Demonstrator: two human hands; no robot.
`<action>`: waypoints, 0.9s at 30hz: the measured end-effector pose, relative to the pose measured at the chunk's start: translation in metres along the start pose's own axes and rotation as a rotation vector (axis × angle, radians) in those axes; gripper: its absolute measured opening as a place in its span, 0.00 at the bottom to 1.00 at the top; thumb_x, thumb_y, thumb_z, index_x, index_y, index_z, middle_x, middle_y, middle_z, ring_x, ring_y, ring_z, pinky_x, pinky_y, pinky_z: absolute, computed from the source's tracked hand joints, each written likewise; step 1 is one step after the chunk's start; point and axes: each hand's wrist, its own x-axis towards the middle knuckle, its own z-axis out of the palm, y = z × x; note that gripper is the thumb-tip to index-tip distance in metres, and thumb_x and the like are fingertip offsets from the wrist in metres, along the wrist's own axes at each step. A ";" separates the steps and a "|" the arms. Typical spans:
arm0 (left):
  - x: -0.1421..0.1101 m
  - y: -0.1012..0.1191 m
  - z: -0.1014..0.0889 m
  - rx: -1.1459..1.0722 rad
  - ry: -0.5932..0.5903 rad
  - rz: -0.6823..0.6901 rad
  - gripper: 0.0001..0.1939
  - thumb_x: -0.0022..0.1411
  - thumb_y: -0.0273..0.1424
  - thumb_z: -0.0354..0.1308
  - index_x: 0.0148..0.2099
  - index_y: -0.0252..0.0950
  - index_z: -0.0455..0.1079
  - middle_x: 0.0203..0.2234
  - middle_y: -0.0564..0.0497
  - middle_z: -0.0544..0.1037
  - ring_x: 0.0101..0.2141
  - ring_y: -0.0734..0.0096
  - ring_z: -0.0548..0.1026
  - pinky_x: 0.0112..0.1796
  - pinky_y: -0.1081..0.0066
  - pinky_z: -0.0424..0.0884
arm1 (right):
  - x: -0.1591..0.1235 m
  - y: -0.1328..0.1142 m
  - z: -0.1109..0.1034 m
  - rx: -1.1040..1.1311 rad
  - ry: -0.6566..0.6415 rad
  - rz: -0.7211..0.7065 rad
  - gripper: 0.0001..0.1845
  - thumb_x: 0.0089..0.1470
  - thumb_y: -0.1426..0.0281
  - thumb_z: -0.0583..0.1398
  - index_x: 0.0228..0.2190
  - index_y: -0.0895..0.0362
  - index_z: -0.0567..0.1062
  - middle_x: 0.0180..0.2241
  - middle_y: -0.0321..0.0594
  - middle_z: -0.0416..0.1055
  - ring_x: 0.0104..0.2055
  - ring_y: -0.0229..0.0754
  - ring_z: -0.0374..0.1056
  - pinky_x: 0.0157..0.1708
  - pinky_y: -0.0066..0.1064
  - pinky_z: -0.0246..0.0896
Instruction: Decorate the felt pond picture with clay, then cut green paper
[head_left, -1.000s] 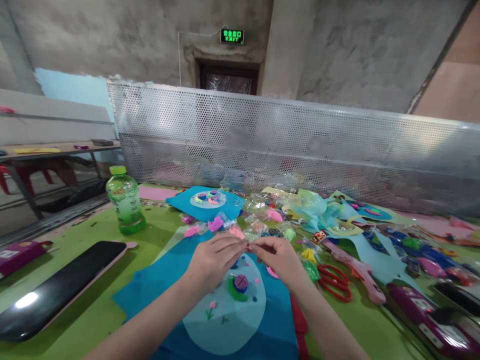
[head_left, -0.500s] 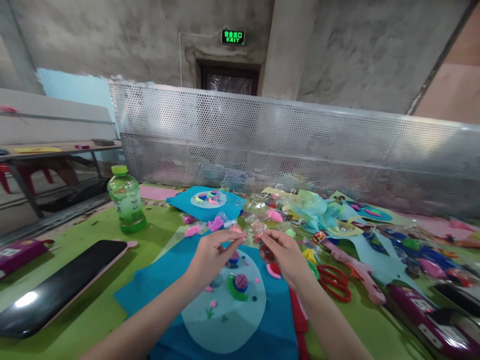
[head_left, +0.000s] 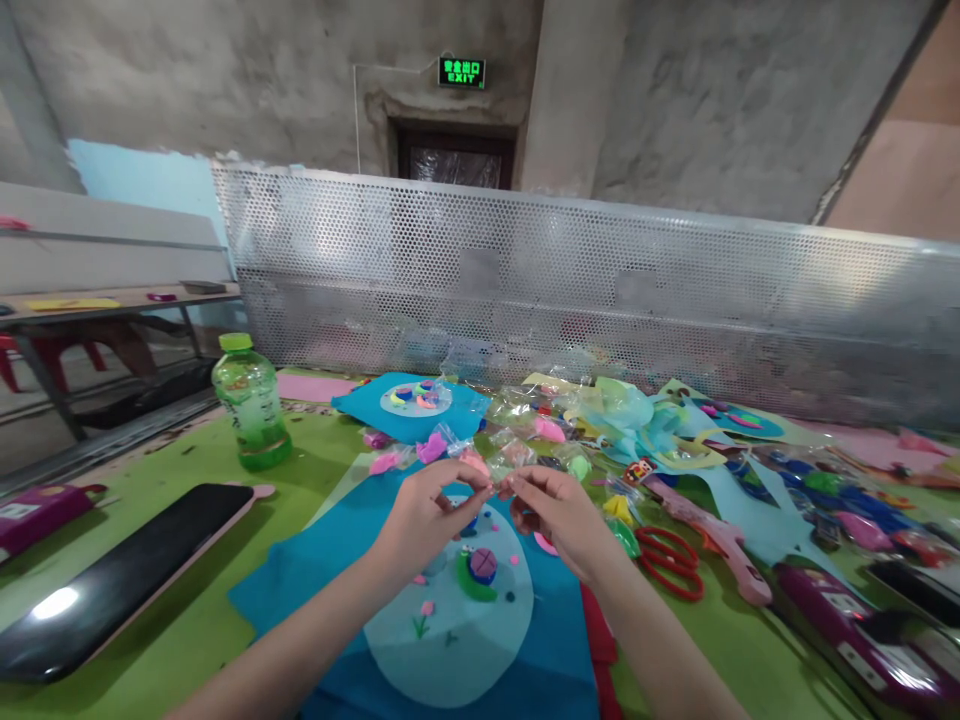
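My left hand and my right hand meet fingertip to fingertip above a blue sheet. Both are closed in a pinch. Whatever lies between the fingertips is too small to name. Beneath them a pale blue paper oval lies on the sheet. On it sits a clay snail with a green body and a purple and blue shell. Near the snail are a small pink clay flower and several dots. A second blue shell is partly hidden behind my left fingers.
A green-capped bottle and a black phone are at left. Red-handled scissors, a pink tool and a purple case lie at right. Bagged clay and another blue sheet lie beyond my hands. A perforated metal panel stands behind.
My hands have come closer together, the right one moving slightly left and down until the fingertips meet. The objects on the table have stayed in place.
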 end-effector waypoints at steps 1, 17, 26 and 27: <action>0.000 0.001 0.000 -0.001 0.005 -0.013 0.02 0.52 0.27 0.56 0.30 0.36 0.70 0.26 0.53 0.75 0.17 0.81 0.68 0.12 0.84 0.66 | -0.001 -0.001 0.001 -0.015 -0.006 -0.001 0.14 0.45 0.60 0.61 0.24 0.59 0.72 0.17 0.31 0.63 0.18 0.30 0.58 0.18 0.23 0.51; 0.000 0.007 -0.002 -0.076 -0.056 -0.219 0.10 0.58 0.35 0.49 0.31 0.35 0.66 0.23 0.54 0.70 0.13 0.83 0.65 0.12 0.81 0.65 | 0.002 -0.003 -0.007 -0.534 0.152 -0.151 0.17 0.50 0.61 0.52 0.17 0.58 0.70 0.17 0.36 0.67 0.20 0.36 0.62 0.21 0.27 0.55; 0.004 0.002 -0.002 -0.171 -0.070 -0.285 0.07 0.52 0.33 0.56 0.31 0.34 0.66 0.26 0.53 0.71 0.15 0.81 0.66 0.12 0.79 0.67 | 0.017 0.014 -0.027 -1.025 0.164 -0.091 0.11 0.51 0.66 0.55 0.26 0.57 0.75 0.28 0.38 0.74 0.31 0.40 0.69 0.29 0.28 0.60; 0.004 0.002 -0.002 -0.185 -0.072 -0.288 0.08 0.52 0.34 0.56 0.31 0.34 0.66 0.25 0.53 0.71 0.15 0.81 0.66 0.12 0.79 0.67 | 0.018 0.016 -0.028 -1.089 0.167 -0.068 0.12 0.53 0.65 0.54 0.26 0.57 0.74 0.27 0.37 0.73 0.31 0.39 0.68 0.30 0.28 0.61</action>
